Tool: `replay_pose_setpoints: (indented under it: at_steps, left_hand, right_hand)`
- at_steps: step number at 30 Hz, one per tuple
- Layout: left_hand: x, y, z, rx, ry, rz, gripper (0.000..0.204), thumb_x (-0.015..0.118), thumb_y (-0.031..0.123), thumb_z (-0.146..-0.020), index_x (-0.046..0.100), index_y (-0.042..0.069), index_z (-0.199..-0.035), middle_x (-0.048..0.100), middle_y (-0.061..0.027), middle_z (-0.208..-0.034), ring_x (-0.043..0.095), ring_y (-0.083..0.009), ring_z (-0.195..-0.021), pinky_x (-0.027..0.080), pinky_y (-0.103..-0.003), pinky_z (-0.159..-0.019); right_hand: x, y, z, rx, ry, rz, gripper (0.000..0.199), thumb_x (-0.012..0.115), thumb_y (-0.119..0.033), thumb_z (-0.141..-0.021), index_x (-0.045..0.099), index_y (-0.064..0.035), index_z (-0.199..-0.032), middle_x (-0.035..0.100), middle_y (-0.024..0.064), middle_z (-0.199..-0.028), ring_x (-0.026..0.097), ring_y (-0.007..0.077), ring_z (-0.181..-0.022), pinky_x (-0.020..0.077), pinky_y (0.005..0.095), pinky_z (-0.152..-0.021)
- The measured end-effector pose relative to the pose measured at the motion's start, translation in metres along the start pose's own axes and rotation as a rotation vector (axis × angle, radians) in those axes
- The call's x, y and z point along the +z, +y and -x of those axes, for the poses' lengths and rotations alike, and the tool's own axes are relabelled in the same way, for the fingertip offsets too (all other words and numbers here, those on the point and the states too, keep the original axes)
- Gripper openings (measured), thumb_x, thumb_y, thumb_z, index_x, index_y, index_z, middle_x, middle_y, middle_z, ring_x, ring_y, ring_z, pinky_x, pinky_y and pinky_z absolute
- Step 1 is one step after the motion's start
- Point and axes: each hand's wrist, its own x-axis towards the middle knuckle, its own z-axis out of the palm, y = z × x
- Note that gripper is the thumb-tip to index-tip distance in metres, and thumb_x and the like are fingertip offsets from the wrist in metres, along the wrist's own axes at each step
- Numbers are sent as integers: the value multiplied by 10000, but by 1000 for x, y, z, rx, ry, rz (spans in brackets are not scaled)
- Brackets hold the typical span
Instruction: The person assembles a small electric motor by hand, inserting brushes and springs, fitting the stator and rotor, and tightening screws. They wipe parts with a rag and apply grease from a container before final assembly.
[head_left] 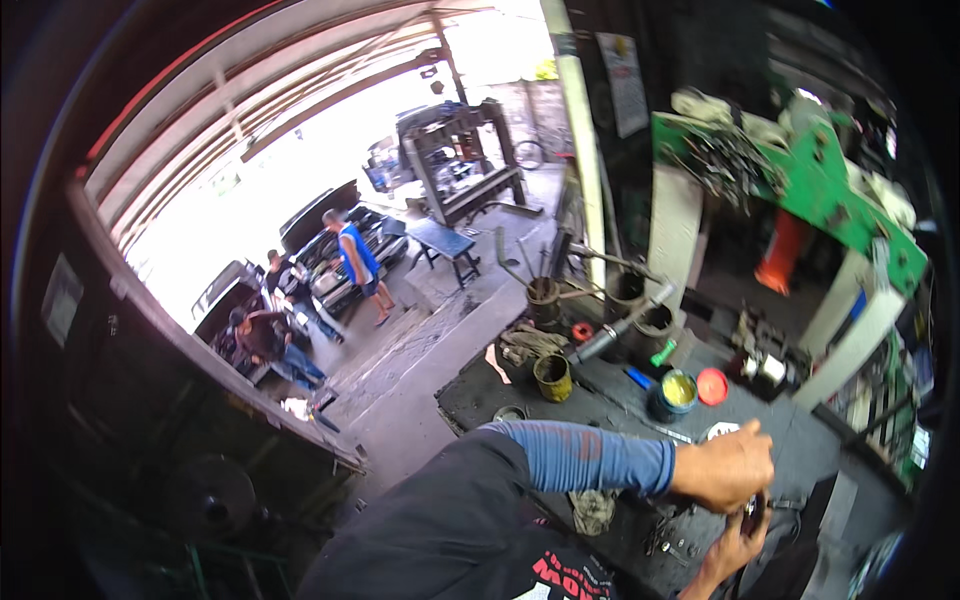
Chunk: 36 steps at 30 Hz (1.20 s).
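Over the dark workbench (pixel 620 425), my left hand (pixel 728 466) reaches in from the left under a blue sleeve. Its fingers are closed and bent down onto a small metal part (pixel 752 507). Just below, my right hand (pixel 738 548) pinches the same part from beneath; its exact kind is too small to tell. Fingers cover most of it. Small loose metal pieces (pixel 672 548) and a crumpled rag (pixel 593 510) lie beside the hands. Beyond my left forearm stand an open tub of yellow grease-like paste (pixel 679 388) and a red lid (pixel 712 386).
A yellow can (pixel 552 378), a metal bar tool (pixel 620 325) and dark containers (pixel 543 300) crowd the bench's far side. A green steel frame (pixel 820 190) rises at the right. Several people stand by cars outside, near a blue bench (pixel 440 238).
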Motion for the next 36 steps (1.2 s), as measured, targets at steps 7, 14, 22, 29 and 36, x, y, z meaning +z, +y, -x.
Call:
replay_pose_setpoints:
  at_steps: [7, 14, 22, 29, 36]
  left_hand:
    - [10, -4, -2, 58, 140, 288, 191, 823, 274, -705, 832, 113, -809, 732, -112, -839, 646, -301, -1018, 438, -480, -945]
    - [38, -4, -3, -25, 249, 74, 261, 835, 294, -713, 768, 45, -750, 708, -98, -854, 615, -277, -982, 432, -421, -920]
    - [31, -2, -7, 24, 210, 161, 257, 861, 251, -662, 762, 26, -738, 708, -121, -821, 621, -298, -947, 467, -427, -902]
    - [37, -2, -4, -13, 302, 125, 306, 834, 295, -695, 775, 3, -768, 719, -145, -886, 624, -307, -994, 478, -436, -916]
    - [31, 4, -2, 98, 301, 92, 197, 772, 238, -773, 734, 46, -752, 659, -98, -888, 600, -267, -981, 495, -405, -889]
  right_hand:
    - [-36, 20, -18, 54, -13, 51, 535, 726, -56, -1030, 529, 73, -1510, 624, 164, -1465, 621, 262, -1294, 504, 404, -1107]
    - [12, -43, 2, 30, 34, 273, 446, 752, -61, -1002, 628, 90, -1402, 697, 196, -1321, 692, 273, -1140, 614, 393, -954]
    - [7, -42, 1, -50, 47, 360, 405, 743, -104, -1011, 660, 86, -1360, 721, 187, -1272, 708, 274, -1106, 626, 385, -911]
    - [6, -33, -2, -32, 45, 322, 390, 704, -36, -1002, 641, 93, -1365, 721, 186, -1270, 706, 273, -1090, 612, 394, -924]
    - [0, -31, 1, -35, 53, 420, 429, 763, -95, -989, 637, 105, -1347, 725, 179, -1243, 697, 266, -1061, 601, 387, -910]
